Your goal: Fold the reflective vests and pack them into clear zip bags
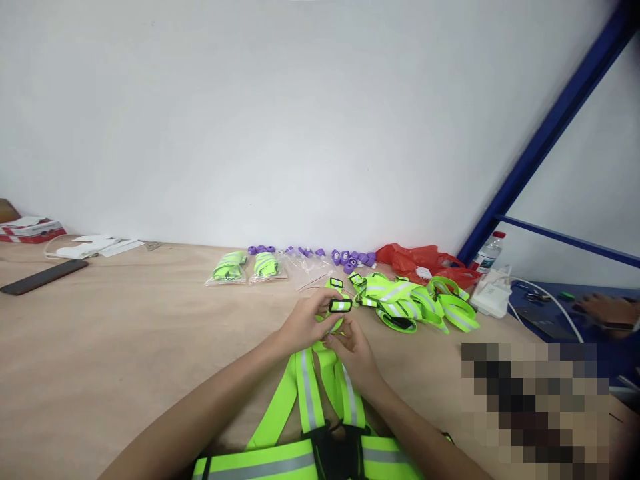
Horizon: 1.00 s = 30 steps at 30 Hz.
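A neon-yellow reflective harness (309, 393) with grey stripes lies toward me, its straps joined at a black centre piece (337, 450). My left hand (313, 319) pinches the gathered upper straps beside a black slide buckle (341, 305). Just below it, my right hand (356, 350) closes its fingers on the same straps. A second black buckle (336, 283) sticks up above the fingers. To the right of my hands lies a loose heap of similar reflective straps (400, 300).
Two clear bags of folded straps (227, 268) stand near the wall, beside empty plastic bags (307, 267) and several purple rolls (345, 257). Further right are a red plastic bag (425, 260), a water bottle (489, 253) and a white charger (493, 293). A dark phone (45, 277) lies left.
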Each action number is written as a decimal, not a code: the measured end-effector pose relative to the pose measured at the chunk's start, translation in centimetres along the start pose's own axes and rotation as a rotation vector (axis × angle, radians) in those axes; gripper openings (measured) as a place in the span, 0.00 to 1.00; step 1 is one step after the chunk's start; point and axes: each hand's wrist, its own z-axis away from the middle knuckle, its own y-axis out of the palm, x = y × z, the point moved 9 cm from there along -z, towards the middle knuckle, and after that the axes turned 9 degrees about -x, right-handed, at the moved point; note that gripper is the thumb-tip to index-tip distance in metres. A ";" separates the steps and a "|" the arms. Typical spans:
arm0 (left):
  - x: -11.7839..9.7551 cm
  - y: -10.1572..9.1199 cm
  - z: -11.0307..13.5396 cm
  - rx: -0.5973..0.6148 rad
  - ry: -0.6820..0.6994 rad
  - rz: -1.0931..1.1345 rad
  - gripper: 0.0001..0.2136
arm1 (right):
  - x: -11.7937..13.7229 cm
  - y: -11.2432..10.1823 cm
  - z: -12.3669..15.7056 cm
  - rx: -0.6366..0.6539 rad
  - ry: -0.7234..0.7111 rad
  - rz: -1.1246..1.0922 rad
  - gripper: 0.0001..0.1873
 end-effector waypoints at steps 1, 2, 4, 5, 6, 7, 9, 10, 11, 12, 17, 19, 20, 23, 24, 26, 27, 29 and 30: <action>0.0 0.0 0.0 -0.010 0.001 0.007 0.11 | -0.3 0.0 0.0 0.008 0.017 0.009 0.30; -0.1 -0.1 0.0 -0.021 0.000 0.019 0.11 | -0.6 0.1 0.0 0.024 0.036 0.022 0.32; -0.3 -0.2 0.0 -0.041 -0.007 0.063 0.11 | -1.0 0.4 0.1 0.066 0.058 0.046 0.36; -0.4 -0.2 0.0 -0.049 -0.014 0.092 0.12 | -1.0 0.6 0.2 0.090 0.059 0.053 0.36; -0.5 -0.2 -0.1 -0.055 -0.021 0.121 0.12 | -1.0 0.7 0.2 0.110 0.053 0.058 0.36; -0.6 -0.2 -0.1 -0.058 -0.027 0.149 0.13 | -0.9 0.9 0.3 0.123 0.042 0.064 0.35; -0.7 -0.2 -0.2 -0.065 -0.045 0.192 0.14 | -0.7 0.9 0.3 0.125 0.017 0.074 0.35; -0.7 -0.2 -0.2 -0.071 -0.057 0.207 0.14 | -0.6 0.8 0.2 0.120 0.011 0.080 0.35; -0.6 -0.3 -0.2 -0.080 -0.072 0.218 0.15 | -0.6 0.8 0.2 0.115 0.009 0.088 0.36; -0.5 -0.4 -0.3 -0.092 -0.087 0.227 0.15 | -0.7 0.7 0.1 0.109 0.012 0.096 0.37; -0.3 -0.8 -0.4 -0.142 -0.107 0.271 0.16 | -1.1 0.5 0.1 0.100 0.043 0.104 0.37; -0.4 -0.8 -0.4 -0.147 -0.099 0.282 0.16 | -1.2 0.6 0.2 0.113 0.050 0.107 0.36; -0.4 -0.7 -0.4 -0.147 -0.099 0.289 0.16 | -1.2 0.7 0.3 0.119 0.049 0.115 0.35; -0.4 -0.4 -0.2 -0.136 -0.119 0.326 0.16 | -1.0 0.6 0.4 0.115 0.037 0.152 0.33; -0.4 -0.3 -0.2 -0.132 -0.129 0.341 0.17 | -1.0 0.6 0.4 0.112 0.040 0.164 0.34; -0.3 -0.1 -0.1 -0.123 -0.151 0.363 0.18 | -0.9 0.7 0.5 0.113 0.059 0.169 0.35; -0.3 -0.1 -0.1 -0.121 -0.160 0.369 0.18 | -0.7 0.8 0.6 0.118 0.063 0.155 0.35; -0.1 0.0 -0.2 -0.119 -0.174 0.364 0.19 | -0.1 1.3 0.7 0.133 0.049 0.091 0.34; 0.0 -0.1 -0.2 -0.121 -0.178 0.355 0.19 | 0.3 1.4 0.8 0.130 0.039 0.052 0.32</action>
